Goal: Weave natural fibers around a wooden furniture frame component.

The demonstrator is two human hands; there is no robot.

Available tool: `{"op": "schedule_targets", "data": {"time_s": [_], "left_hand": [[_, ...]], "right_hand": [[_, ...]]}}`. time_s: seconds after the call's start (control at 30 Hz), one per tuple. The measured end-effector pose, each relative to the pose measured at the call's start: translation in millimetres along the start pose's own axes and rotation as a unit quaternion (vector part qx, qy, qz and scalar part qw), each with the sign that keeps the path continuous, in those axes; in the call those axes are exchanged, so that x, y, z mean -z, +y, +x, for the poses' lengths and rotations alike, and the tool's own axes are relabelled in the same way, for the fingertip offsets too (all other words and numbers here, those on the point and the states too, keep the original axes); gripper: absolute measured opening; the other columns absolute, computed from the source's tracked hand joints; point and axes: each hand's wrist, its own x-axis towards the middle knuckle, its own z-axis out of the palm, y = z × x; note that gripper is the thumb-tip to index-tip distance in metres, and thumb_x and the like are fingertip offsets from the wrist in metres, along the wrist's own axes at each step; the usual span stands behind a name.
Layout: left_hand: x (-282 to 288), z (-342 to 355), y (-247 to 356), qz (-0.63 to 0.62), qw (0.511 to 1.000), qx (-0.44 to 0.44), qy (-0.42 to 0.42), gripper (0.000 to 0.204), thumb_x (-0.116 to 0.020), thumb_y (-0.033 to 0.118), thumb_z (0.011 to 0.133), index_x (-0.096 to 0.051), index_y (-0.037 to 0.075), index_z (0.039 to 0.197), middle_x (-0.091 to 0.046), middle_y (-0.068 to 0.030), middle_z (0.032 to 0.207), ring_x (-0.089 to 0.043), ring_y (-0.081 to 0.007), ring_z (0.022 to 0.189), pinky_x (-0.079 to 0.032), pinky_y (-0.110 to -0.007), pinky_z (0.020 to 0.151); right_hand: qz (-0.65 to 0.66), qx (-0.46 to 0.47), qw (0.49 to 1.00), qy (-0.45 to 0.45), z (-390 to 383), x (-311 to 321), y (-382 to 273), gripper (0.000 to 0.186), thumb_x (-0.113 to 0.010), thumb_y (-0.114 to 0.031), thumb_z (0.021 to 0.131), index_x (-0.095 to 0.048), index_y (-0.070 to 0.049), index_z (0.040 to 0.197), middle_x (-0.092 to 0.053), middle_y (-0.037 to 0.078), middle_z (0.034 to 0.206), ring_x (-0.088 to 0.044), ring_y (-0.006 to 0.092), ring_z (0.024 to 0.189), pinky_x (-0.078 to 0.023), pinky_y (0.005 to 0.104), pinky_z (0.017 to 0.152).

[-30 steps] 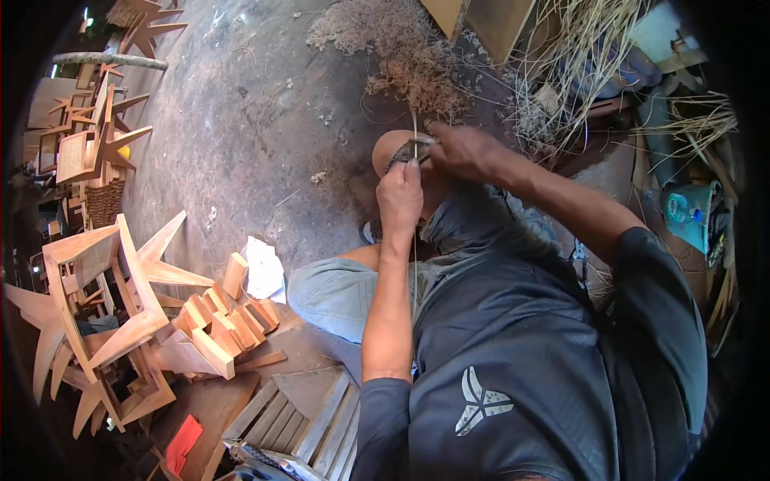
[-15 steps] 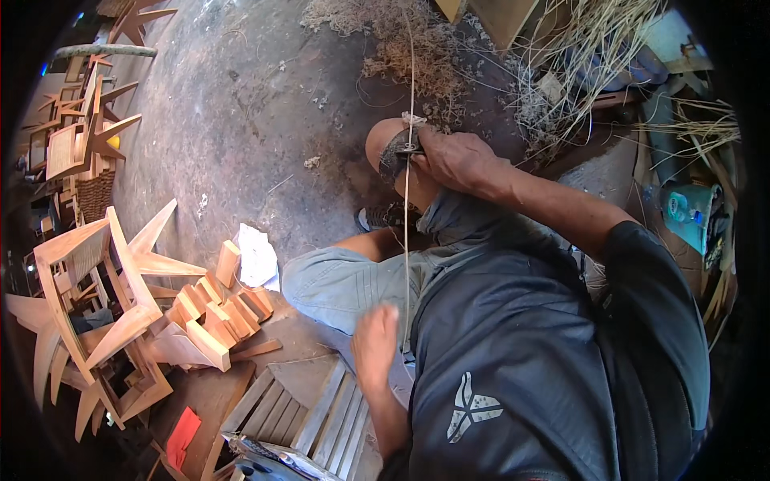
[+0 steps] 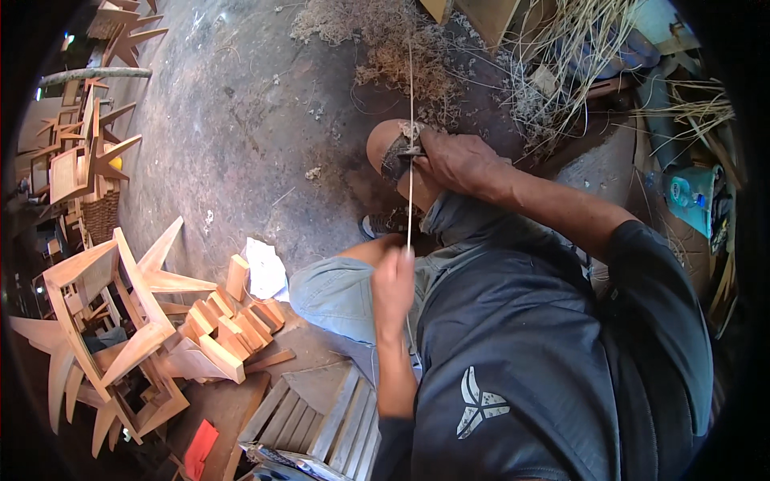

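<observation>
A long, pale cane strip (image 3: 411, 200) runs taut across my raised right knee and on past it toward the far floor. My left hand (image 3: 393, 284) is closed around the strip, in front of my lap. At the knee, my right hand (image 3: 465, 164) pinches a small dark flat tool (image 3: 407, 154) across the strip; its exact kind is unclear. Beneath them a dark worn pad (image 3: 391, 163) covers the knee. Pale shavings (image 3: 411, 131) are gathered on the strip just beyond the tool. The strip's loose part trails below my left hand beside my shirt.
Curly shavings (image 3: 417, 68) and loose cane strands (image 3: 589, 40) lie ahead and to the right. On the left are a wooden chair frame (image 3: 132, 313), stacked wood blocks (image 3: 233, 325), white paper (image 3: 265, 269) and a slatted wooden seat (image 3: 313, 413). A teal container (image 3: 691, 204) stands at right.
My left hand has moved up and slightly right, from beside the strip to closing around it nearer the knee. My right hand stays at the knee with the tool.
</observation>
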Motion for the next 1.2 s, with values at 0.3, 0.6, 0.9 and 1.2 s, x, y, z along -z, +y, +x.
{"op": "schedule_targets", "data": {"time_s": [0.3, 0.6, 0.9, 1.2], "left_hand": [[56, -184, -46, -0.378, 0.899, 0.218, -0.031, 0.028, -0.051, 0.02, 0.09, -0.047, 0.006, 0.066, -0.041, 0.0034, 0.056, -0.039, -0.0077, 0.05, -0.032, -0.025, 0.045], [-7, 72, 24, -0.243, 0.969, 0.02, -0.049, 0.023, -0.044, 0.019, 0.092, -0.052, 0.006, 0.075, -0.049, 0.0002, 0.059, -0.044, -0.0076, 0.043, -0.036, -0.022, 0.039], [11, -85, -48, -0.265, 0.928, 0.263, -0.021, 0.017, -0.049, 0.017, 0.091, -0.054, 0.005, 0.08, -0.045, 0.003, 0.056, -0.039, -0.0054, 0.044, -0.029, -0.021, 0.039], [-30, 49, 7, -0.169, 0.98, -0.038, 0.101, 0.02, -0.046, 0.017, 0.091, -0.054, -0.001, 0.086, -0.055, -0.0175, 0.071, -0.054, -0.0316, 0.062, -0.043, -0.039, 0.059]], "right_hand": [[0.075, -0.036, 0.997, -0.005, 8, 14, 6, 0.039, -0.053, -0.033, 0.087, -0.051, 0.002, 0.105, -0.061, 0.026, 0.089, -0.06, 0.0405, 0.086, -0.047, 0.0442, 0.074], [0.056, 0.006, 0.998, -0.033, 23, 28, 3, 0.036, -0.051, -0.035, 0.088, -0.057, 0.001, 0.094, -0.062, 0.024, 0.081, -0.061, 0.0404, 0.081, -0.047, 0.0452, 0.069], [0.042, 0.027, 0.999, 0.014, 10, 16, 10, 0.033, -0.05, -0.034, 0.088, -0.055, -0.002, 0.097, -0.062, 0.022, 0.085, -0.06, 0.0413, 0.081, -0.047, 0.0462, 0.07], [0.095, -0.013, 0.993, -0.072, 31, 30, 11, 0.037, -0.045, -0.034, 0.09, -0.057, 0.0, 0.097, -0.061, 0.026, 0.091, -0.058, 0.0424, 0.089, -0.045, 0.0468, 0.077]]}}
